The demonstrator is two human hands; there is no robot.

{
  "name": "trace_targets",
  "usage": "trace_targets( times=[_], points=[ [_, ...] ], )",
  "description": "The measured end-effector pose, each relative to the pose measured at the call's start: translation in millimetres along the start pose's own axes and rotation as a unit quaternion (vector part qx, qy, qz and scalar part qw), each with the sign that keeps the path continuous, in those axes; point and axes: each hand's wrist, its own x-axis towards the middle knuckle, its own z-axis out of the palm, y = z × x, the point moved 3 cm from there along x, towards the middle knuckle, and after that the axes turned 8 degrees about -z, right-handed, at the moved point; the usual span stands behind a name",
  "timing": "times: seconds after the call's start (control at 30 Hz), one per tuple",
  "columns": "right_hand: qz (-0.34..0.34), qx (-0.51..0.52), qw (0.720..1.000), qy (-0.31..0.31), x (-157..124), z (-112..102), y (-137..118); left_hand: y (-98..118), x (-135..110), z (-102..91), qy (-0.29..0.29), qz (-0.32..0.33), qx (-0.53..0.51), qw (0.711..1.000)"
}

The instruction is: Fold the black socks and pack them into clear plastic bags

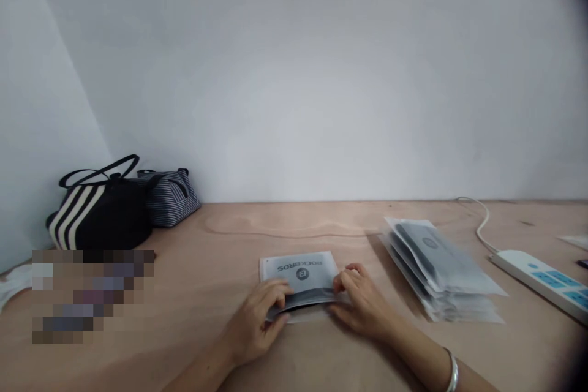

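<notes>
Two bare forearms come up from the bottom of the view, and a silver bangle [452, 373] sits on the right wrist. Both hands are half closed and they hold one flat ROCKBROS packet [298, 272] from the two sides. The left hand [255, 318] curls over the near edge of the packet, and the right hand [361, 300] pinches the same edge from the other side, with its fingers [349, 278] bent on top. A dark strip [301, 300] shows along this near edge, between the hands. The printed logo on the packet looks upside down from this view.

The packet lies on a plywood table [184, 269], in the middle of the view. To the right, near the hands but not touching them, is a loose stack of similar packets [436, 272]. Further right lie a white power strip [537, 278] and its cable [480, 226]. At the far left, against the white wall [294, 73], stand a black tote bag with cream stripes [98, 214] and a striped blue pouch [172, 199]. One area in front of the tote bag is pixelated, so I cannot tell what lies there.
</notes>
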Motion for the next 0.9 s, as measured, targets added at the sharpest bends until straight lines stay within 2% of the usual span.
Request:
trace_targets(
  times=[0.1, 0.17, 0.3, 0.4, 0.47, 0.57, 0.7, 0.9],
  points=[
    [-0.024, -0.003, 1.000, 0.002, 10, -9, -12, -7, -11, -15.5, 0.010, 0.049, 0.058, 0.997],
    [-0.044, -0.025, 0.999, 0.014, 22, -5, -26, -15, -18, -23.7, 0.034, 0.064, 0.095, 0.993],
    [-0.104, -0.045, 0.993, -0.012, 52, 34, -63, -23, -24, -27.6, 0.069, 0.065, 0.128, 0.987],
    [-0.166, -0.075, 0.983, -0.020, 67, 66, -87, -23, -22, -23.4, 0.057, 0.062, 0.117, 0.990],
    [-0.187, -0.080, 0.979, -0.021, 71, 79, -94, -24, -21, -20.5, 0.040, 0.053, 0.103, 0.992],
    [-0.191, -0.078, 0.978, -0.035, 69, 80, -92, -24, -20, -17.3, 0.028, 0.044, 0.095, 0.994],
    [-0.214, -0.091, 0.972, -0.042, 54, 65, -79, -23, -20, -14.8, 0.026, 0.049, 0.078, 0.995],
    [-0.158, -0.104, 0.981, -0.039, 3, 35, -38, -23, -18, -14.6, 0.012, 0.012, 0.036, 0.999]
  ],
)
